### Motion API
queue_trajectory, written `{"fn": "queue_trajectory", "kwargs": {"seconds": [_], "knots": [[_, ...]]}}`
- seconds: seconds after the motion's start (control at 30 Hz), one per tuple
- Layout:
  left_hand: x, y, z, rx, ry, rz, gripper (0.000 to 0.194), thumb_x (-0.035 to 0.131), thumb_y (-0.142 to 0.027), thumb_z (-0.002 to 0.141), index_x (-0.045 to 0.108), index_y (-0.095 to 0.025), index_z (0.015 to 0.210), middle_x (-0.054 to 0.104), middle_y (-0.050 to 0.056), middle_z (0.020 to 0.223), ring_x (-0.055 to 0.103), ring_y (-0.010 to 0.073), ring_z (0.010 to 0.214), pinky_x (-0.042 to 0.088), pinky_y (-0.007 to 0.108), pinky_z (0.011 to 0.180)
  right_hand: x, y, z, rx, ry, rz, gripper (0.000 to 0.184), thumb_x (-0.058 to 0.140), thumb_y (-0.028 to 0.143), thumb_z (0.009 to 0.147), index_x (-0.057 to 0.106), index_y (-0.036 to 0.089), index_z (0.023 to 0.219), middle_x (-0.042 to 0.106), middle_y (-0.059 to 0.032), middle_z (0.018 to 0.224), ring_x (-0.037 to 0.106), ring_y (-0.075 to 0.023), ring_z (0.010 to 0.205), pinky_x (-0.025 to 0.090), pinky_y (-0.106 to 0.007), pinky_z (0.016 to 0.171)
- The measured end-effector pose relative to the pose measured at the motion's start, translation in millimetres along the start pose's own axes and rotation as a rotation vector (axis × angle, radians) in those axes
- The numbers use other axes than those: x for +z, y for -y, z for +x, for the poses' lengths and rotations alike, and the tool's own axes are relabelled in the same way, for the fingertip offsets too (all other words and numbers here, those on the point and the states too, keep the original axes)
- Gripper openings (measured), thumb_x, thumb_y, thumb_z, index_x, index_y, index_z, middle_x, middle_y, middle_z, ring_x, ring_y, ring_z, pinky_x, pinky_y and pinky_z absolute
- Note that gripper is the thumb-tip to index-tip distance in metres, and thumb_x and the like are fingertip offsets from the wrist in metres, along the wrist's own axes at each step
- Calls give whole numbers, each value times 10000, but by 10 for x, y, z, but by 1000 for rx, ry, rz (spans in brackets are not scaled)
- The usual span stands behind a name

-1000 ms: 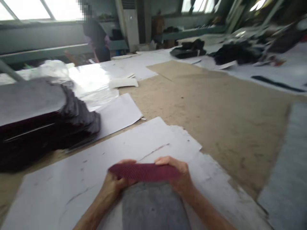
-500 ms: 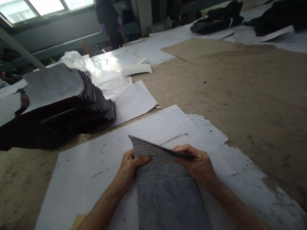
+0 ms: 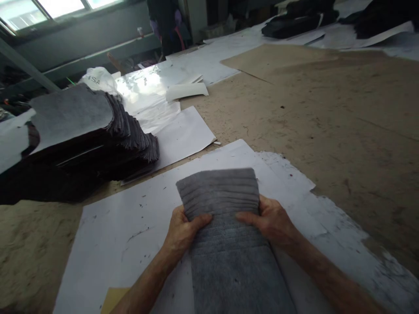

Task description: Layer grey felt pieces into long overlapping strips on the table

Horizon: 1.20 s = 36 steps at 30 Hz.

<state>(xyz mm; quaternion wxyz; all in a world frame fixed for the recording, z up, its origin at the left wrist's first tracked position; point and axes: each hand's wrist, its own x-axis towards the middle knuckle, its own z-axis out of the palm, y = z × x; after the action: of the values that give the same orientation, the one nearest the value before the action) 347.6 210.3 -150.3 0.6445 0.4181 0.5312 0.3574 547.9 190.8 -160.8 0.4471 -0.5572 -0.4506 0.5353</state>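
A stack of grey fabric pieces (image 3: 235, 266) lies lengthwise in front of me, its far end lifted and fanned into stepped layers. My left hand (image 3: 186, 229) grips the stack's left edge, thumb flat on top and fingers hidden underneath. On the opposite edge, my right hand (image 3: 270, 218) holds it the same way, its thumb pointing inward. Beneath the stack is a large white paper sheet (image 3: 121, 231) with dark specks and marks. The near end of the stack runs out of view at the bottom.
To the left stands a tall pile of grey and black fabric pieces (image 3: 75, 113). Loose white papers (image 3: 186, 131) and a clear plastic bag (image 3: 100, 80) lie beyond. Brown board (image 3: 327, 113) covers the table's right side. Dark fabric bundles (image 3: 294, 22) sit far back; a person (image 3: 165, 26) stands behind.
The right side of the stack's far end, folded over before, now lies spread out. My right hand has turned so its thumb rests on top. The person behind appears farther right.
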Motion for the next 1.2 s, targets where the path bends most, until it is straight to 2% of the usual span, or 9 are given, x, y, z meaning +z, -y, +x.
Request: {"fn": "queue_trajectory", "kwargs": {"seconds": [0.1,0.3,0.37,0.47,0.53,0.7,0.87,0.97,1.2], "knots": [[26,-27,-5,-14,-14,-6,188,732,-190,588,676,-134,758,693,38,753,627,193,661,516,312,628,-18,21,27,48,37,-12,377,722,241,588,646,194,954,695,-17,825,639,-222,747,526,-314,626],[-37,8,-20,67,-15,24,258,771,-135,513,689,-162,756,667,-9,737,598,145,707,484,226,661,-30,-58,-13,-67,11,0,178,713,343,592,637,208,678,680,-30,798,614,-216,757,504,-330,710],[-42,4,17,23,-1,21,275,774,-144,504,681,-154,762,671,1,732,607,159,683,497,250,636,-50,-28,24,-66,44,-21,205,723,305,584,653,203,748,680,-20,801,615,-208,749,504,-315,688],[-10,-24,74,-57,6,7,224,757,-155,513,660,-129,714,679,26,693,616,186,608,508,296,570,-65,22,93,37,75,-40,347,724,245,572,647,199,907,681,-1,792,627,-215,745,514,-306,636],[21,-36,96,-73,-27,3,204,748,-132,497,648,-121,674,670,20,646,606,179,564,498,287,532,-47,19,120,86,47,-47,365,709,244,574,640,197,929,675,9,767,627,-220,742,513,-305,622],[59,-32,165,-33,-177,-10,237,717,-113,501,635,-145,722,678,-20,673,613,163,589,502,270,550,49,-5,227,46,-58,-99,274,657,242,609,638,215,881,671,22,788,611,-210,819,495,-283,693],[18,-108,291,-63,-165,33,235,693,-82,476,630,-113,701,658,9,602,584,169,512,467,266,472,70,189,454,145,73,-134,386,628,142,545,611,170,929,668,13,693,619,-187,619,480,-251,498],[-10,-139,299,-77,-126,34,221,673,-132,521,643,-95,737,671,47,642,605,200,543,489,308,507,55,257,477,148,120,-161,372,596,157,567,606,146,939,671,2,693,628,-191,621,492,-259,507],[-27,3,241,125,-261,183,238,658,-236,603,644,-143,823,681,23,784,625,200,718,506,311,660,90,24,340,-93,-125,-405,164,590,323,642,611,191,738,642,-7,715,600,-200,727,481,-309,692]]}}
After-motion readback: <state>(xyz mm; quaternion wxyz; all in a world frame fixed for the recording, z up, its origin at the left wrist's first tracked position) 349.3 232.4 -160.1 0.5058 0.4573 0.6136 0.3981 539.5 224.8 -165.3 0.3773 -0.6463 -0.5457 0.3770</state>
